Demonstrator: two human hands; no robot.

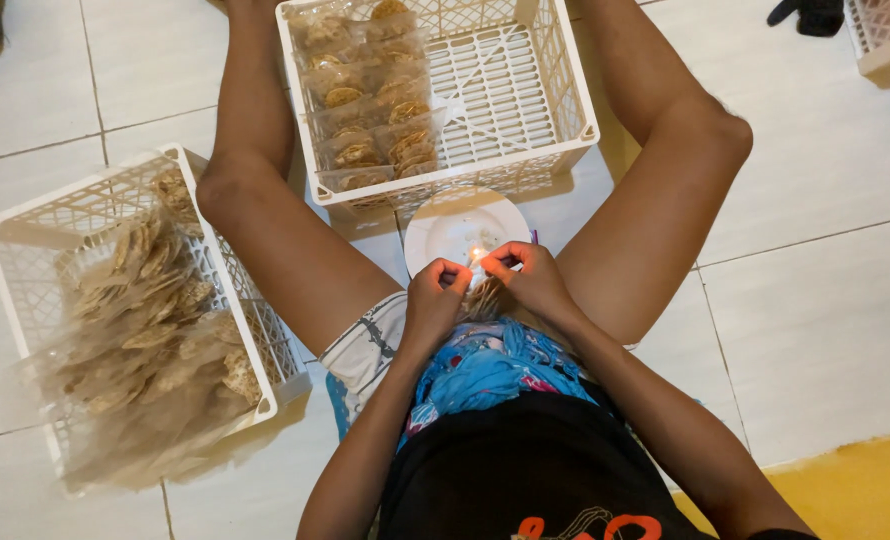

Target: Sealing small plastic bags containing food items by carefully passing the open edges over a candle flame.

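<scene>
while my left hand (435, 290) and right hand (530, 278) each pinch the top of the small clear plastic packet of round crackers (483, 297) just below the small candle flame (477, 255), i judge the edge should pass the flame briefly, fingertips kept back. beyond the flame the round white plate (462, 228) meets the white lattice plastic crate (555, 110), bare knees closing both sides, so room is tight.

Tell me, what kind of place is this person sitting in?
Probably a home floor used for packing snacks: white floor tiles, white plastic crates of bagged crackers, and both hands holding a bag at a small flame.
</scene>
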